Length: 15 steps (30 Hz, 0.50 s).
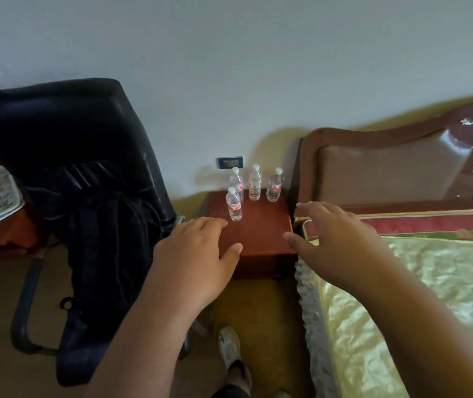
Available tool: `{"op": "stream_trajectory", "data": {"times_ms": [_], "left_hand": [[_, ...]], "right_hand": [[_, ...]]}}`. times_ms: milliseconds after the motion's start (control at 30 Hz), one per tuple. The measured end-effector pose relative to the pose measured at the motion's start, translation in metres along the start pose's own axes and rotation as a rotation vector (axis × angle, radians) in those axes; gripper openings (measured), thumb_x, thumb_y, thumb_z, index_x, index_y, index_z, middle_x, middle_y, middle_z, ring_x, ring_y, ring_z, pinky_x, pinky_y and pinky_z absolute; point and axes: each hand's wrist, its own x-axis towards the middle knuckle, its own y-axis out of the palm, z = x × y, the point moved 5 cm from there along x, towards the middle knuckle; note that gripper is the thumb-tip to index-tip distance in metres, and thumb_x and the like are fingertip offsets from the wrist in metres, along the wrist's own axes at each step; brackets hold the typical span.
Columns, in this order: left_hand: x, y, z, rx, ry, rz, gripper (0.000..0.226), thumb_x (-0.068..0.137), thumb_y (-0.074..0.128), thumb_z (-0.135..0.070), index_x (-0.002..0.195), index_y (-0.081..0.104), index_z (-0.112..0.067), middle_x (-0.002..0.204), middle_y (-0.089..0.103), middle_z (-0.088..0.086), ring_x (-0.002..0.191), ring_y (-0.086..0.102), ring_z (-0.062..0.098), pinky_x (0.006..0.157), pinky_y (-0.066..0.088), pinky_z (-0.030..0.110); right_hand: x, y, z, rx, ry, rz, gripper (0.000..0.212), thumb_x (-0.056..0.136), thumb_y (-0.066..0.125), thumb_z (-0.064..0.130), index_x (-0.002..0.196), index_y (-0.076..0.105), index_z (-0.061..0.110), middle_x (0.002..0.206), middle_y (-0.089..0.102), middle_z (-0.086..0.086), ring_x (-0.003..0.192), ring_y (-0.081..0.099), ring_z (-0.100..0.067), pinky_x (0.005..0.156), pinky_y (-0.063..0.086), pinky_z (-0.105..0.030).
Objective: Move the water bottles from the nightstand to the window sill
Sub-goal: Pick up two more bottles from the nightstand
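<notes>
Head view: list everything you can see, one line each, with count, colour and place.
water bottles: four, clear with white caps, on the nightstand, three at the back, one nearer front left
nightstand: one, reddish brown, between chair and bed
wall socket: one, white and blue, behind the bottles
office chair: one, black, left
backpack: one, dark, against the chair
bed: one, pale green cover, brown headboard, right
shoe: one, white, floor
left hand: open, above nightstand's front left
right hand: open, above nightstand's right edge

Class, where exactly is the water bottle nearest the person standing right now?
In the head view, the nearest bottle stands upright on the nightstand, left of centre, just in front of the back-left bottle and beyond the left hand.
</notes>
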Motion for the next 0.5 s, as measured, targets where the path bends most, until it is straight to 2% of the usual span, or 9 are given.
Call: {"op": "stream_trajectory", "data": {"times_ms": [167,300,500], "left_hand": [[0.065,0.003,0.006,-0.031,0.065,0.009,0.056,0.094,0.044,-0.065,0.143,0.045,-0.039,0.146,0.049,-0.017,0.135,0.044,0.012,0.106,0.041,0.046],[0.121,-0.013,0.02,-0.047,0.125,-0.051,0.055,0.093,0.044,-0.066,0.141,0.047,-0.039,0.14,0.054,-0.016,0.128,0.049,0.012,0.097,0.045,0.041],[0.185,-0.018,0.055,-0.057,0.127,-0.026,0.056,0.093,0.045,-0.066,0.142,0.047,-0.038,0.142,0.053,-0.013,0.131,0.048,0.017,0.097,0.044,0.043]], "right_hand": [[0.043,-0.007,0.002,-0.065,0.07,-0.025,0.067,0.087,0.047,0.069,0.146,0.039,0.039,0.151,0.042,0.016,0.136,0.043,-0.017,0.106,0.038,-0.042],[0.088,-0.023,0.02,-0.083,0.101,-0.078,0.067,0.086,0.046,0.071,0.145,0.039,0.039,0.15,0.043,0.016,0.134,0.044,-0.018,0.105,0.037,-0.042],[0.139,-0.014,0.048,-0.107,0.148,-0.096,0.067,0.084,0.045,0.072,0.142,0.041,0.039,0.148,0.046,0.015,0.132,0.047,-0.02,0.104,0.038,-0.044]]}}
